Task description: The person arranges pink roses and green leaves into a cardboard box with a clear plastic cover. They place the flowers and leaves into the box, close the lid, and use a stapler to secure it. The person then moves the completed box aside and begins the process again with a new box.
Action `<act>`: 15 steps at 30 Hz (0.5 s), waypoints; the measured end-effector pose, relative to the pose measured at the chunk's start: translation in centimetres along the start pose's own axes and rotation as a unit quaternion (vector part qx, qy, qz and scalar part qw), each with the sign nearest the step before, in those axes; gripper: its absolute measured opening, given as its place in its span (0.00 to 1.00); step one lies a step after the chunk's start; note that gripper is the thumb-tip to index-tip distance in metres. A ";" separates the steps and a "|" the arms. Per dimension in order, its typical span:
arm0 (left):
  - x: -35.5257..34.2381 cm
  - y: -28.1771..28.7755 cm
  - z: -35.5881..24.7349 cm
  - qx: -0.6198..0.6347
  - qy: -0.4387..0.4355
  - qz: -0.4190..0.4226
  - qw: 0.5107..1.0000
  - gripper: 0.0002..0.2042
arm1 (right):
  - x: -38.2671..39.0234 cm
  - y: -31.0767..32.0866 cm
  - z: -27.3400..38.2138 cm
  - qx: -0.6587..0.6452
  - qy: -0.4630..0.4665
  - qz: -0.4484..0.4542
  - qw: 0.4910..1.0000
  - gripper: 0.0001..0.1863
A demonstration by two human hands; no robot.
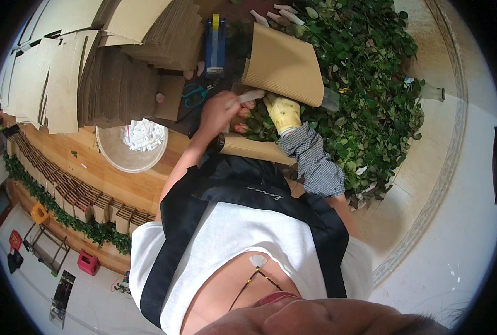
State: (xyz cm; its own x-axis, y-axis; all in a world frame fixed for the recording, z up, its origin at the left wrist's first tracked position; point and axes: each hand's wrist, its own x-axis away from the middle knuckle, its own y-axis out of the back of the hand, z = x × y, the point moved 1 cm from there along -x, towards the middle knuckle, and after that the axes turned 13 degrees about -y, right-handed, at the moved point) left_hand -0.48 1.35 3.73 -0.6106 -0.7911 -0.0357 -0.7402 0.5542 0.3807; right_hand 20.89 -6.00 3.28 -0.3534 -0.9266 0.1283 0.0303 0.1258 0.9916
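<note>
My bare left hand [219, 113] is closed on a thin whitish sleeve-like piece [253, 96], held just above several pink-orange roses [240, 128]. The roses lie with leafy stems inside an open wrap of corrugated cardboard, its raised flap [286, 64] standing beyond my hands and its near edge [257, 148] by my apron. My right hand [283, 113], in a yellow glove with a checked oversleeve, is curled at the stems beside the flap. Its fingertips are partly hidden, close to the whitish piece's end; what they grip cannot be made out.
A big heap of green leafy stems [365, 106] spreads to the right. Stacked cardboard sheets [114, 84] fill the left. A blue tape dispenser [215, 47], teal-handled scissors [194, 96] and a round tub [131, 162] of small white tubes are nearby. A glass bottle [432, 92] lies far right.
</note>
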 end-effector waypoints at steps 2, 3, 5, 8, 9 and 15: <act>2.2 4.5 2.3 0.010 0.059 0.034 0.998 0.13 | 0.0 0.5 -0.8 -0.001 0.002 -0.013 1.000 0.16; 5.4 7.6 3.4 -0.024 0.143 0.040 0.989 0.15 | 0.0 0.3 -0.6 -0.022 0.027 -0.008 0.999 0.16; 10.8 14.4 6.9 -0.262 0.154 0.205 0.930 0.17 | 0.7 0.6 -1.6 -0.055 0.051 -0.003 0.997 0.15; 20.7 21.6 12.6 -0.369 0.283 -0.050 0.884 0.37 | 2.2 4.2 -0.8 -0.139 0.017 0.033 0.990 0.14; 21.6 22.8 12.9 -0.376 0.344 -0.070 0.857 0.40 | 2.7 5.2 -0.5 -0.157 -0.003 0.044 0.987 0.14; 14.3 13.6 12.9 -0.114 0.215 0.034 0.969 0.19 | 2.6 9.6 2.1 -0.295 -0.068 0.239 0.923 0.19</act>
State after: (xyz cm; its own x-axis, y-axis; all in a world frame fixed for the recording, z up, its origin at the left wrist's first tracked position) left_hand -22.86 0.92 -3.49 -0.4453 -0.8173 0.3657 -0.5910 0.5751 0.5657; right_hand 18.30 -6.40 13.14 -0.2809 -0.7574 0.5894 0.7024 0.2562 0.6641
